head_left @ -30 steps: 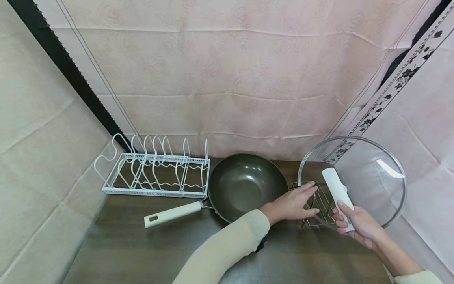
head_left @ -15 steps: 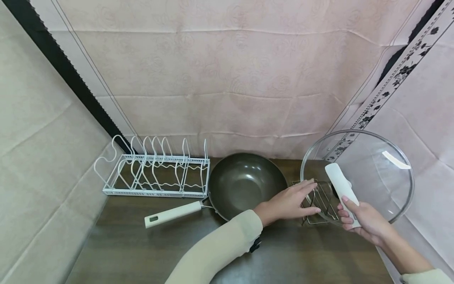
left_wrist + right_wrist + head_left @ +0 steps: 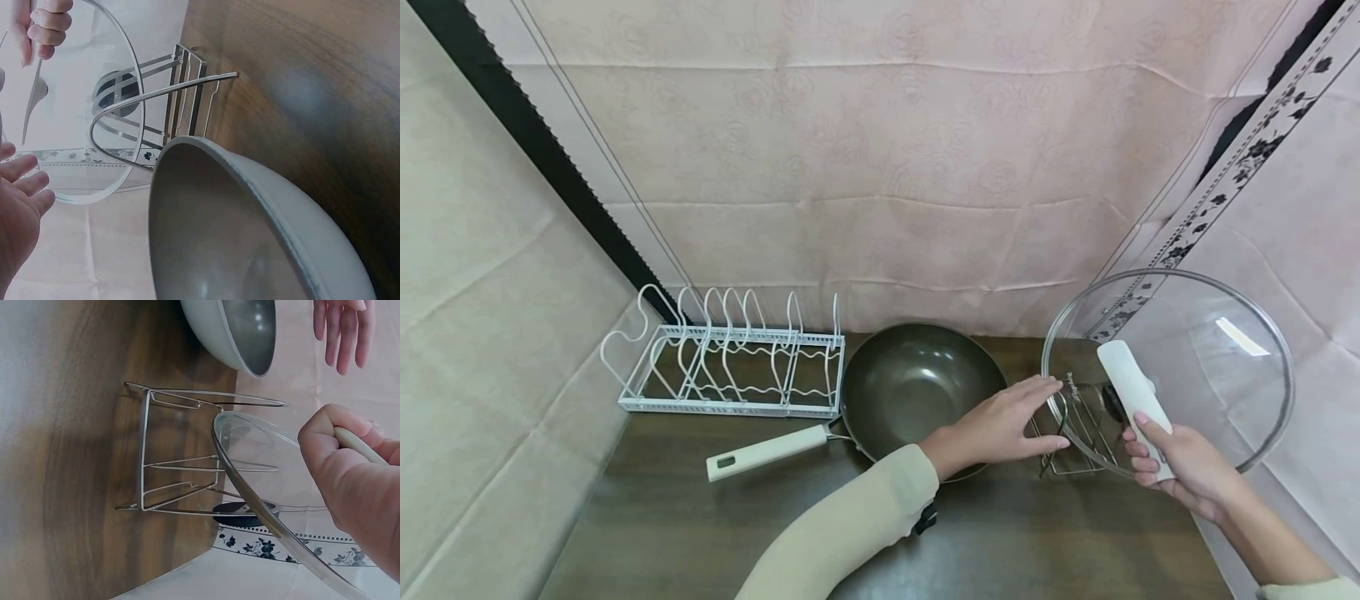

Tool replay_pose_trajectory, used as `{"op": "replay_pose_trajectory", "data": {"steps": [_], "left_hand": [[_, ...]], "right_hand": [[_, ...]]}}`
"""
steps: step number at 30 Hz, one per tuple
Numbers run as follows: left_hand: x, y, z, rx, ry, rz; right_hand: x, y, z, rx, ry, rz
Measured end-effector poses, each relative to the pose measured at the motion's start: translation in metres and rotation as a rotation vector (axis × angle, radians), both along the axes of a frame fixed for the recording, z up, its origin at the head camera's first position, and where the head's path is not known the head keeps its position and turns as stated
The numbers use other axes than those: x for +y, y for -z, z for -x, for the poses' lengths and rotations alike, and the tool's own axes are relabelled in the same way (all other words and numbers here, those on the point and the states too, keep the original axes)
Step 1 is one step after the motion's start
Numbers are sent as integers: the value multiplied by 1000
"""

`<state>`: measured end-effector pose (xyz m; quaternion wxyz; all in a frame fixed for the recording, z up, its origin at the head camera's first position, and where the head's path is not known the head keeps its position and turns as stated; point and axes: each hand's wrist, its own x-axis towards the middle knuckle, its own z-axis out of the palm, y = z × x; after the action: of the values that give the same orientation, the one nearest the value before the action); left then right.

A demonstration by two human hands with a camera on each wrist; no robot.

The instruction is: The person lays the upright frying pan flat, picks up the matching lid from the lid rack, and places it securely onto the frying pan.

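My right hand grips the white handle of a large round glass lid, thumb on top. The lid is tilted up over a small metal wire rack. In the right wrist view its lower rim runs in among the rack's loops; whether it rests there I cannot tell. My left hand is held out with straight fingers above the right side of a dark wok, near the lid's left rim. Both wrist views show a gap between that hand and the lid.
A white wire dish rack stands left of the wok. The wok's pale handle points left. A black disc sits at the wire rack's far side. Cloth walls enclose the brown wooden table.
My right hand has moved the lid rightward and slightly up in the head view. My left hand has drawn back a little to the left, still with straight fingers.
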<state>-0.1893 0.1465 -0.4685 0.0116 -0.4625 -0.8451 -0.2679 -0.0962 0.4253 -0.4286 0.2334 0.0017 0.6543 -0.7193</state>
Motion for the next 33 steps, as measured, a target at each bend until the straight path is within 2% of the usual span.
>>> {"op": "replay_pose_trajectory", "data": {"steps": [5,11,18,33], "left_hand": [[-8,-5,-2,-30,-14,10],[-18,-10,-4,-48,-21,-27],[-34,-12,-2,-100,-49,-60],[-66,-11,-3,-86,-61,-80]], "right_hand": [[2,-5,0,20,-4,3],[3,-12,-3,32,23,-5],[3,-19,-2,48,26,18],[1,-37,-1,86,4,145]]}}
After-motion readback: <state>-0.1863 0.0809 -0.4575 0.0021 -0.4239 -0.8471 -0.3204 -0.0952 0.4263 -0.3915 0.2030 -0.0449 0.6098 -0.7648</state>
